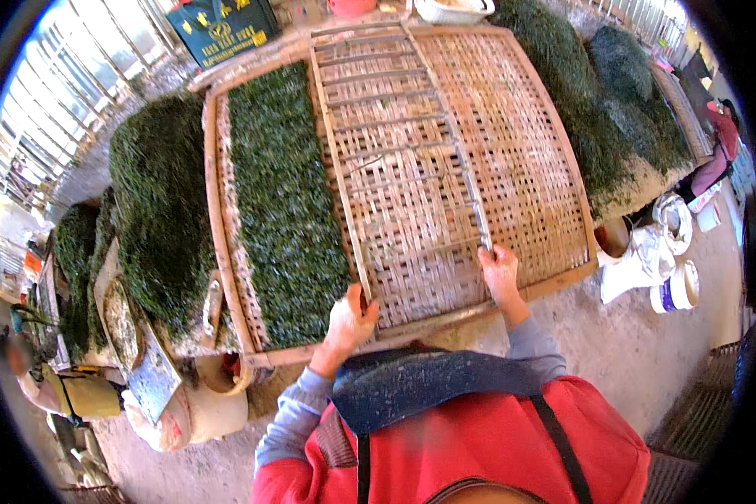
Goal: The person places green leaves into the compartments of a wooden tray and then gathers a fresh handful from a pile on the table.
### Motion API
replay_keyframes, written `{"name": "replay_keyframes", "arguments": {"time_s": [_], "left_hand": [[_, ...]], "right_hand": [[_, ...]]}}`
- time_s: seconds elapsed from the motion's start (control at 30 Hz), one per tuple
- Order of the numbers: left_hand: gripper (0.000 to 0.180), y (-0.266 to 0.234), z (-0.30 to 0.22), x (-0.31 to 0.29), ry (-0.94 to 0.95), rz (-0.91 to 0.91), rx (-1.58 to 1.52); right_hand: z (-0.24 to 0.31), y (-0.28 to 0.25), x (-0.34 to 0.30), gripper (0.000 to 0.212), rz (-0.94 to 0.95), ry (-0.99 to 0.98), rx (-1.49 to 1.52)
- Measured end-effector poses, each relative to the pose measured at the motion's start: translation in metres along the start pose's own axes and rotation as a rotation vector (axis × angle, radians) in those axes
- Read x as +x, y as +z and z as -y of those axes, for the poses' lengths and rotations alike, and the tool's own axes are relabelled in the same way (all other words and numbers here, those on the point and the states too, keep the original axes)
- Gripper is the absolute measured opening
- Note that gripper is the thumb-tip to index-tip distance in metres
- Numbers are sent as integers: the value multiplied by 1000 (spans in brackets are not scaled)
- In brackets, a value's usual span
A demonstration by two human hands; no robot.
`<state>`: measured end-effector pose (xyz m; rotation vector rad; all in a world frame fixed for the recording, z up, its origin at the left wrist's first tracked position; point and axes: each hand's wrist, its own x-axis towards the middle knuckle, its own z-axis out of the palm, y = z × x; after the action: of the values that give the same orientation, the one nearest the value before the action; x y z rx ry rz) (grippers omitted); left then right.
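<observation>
A ladder-like wooden frame [469,176], with two long rails and several thin crossbars, lies across the middle of a large woven bamboo mat [512,151]. My left hand [344,328] is closed around the near end of its left rail. The right rail's near end is gripped by my right hand [501,273]. Just left of the frame, a long rectangular layer of chopped dark green seaweed [286,202] covers a strip of the mat. Bare weave shows between the crossbars and on the right. The mat has a wooden border.
Heaps of dark green seaweed [164,202] flank the mat, with another large pile [563,101] at right. White buckets [676,287] and a white sack [634,267] stand on the floor at right. A dark bag [223,32] is behind. Other people [722,139] are at both sides.
</observation>
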<state>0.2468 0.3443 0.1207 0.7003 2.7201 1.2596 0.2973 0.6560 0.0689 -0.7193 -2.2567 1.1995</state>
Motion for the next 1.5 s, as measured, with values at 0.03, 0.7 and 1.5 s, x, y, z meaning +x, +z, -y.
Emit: {"name": "replay_keyframes", "arguments": {"time_s": [0.03, 0.7, 1.5], "left_hand": [[26, 11, 9, 0, 3, 35, 33], [70, 42, 22, -25, 422, 265, 584], [69, -260, 334, -205, -653, -1090, 706]], "right_hand": [[-7, 0, -1, 30, -17, -15, -61], [-74, 22, 19, 21, -31, -327, -559], [196, 165, -88, 8, 77, -539, -282]]}}
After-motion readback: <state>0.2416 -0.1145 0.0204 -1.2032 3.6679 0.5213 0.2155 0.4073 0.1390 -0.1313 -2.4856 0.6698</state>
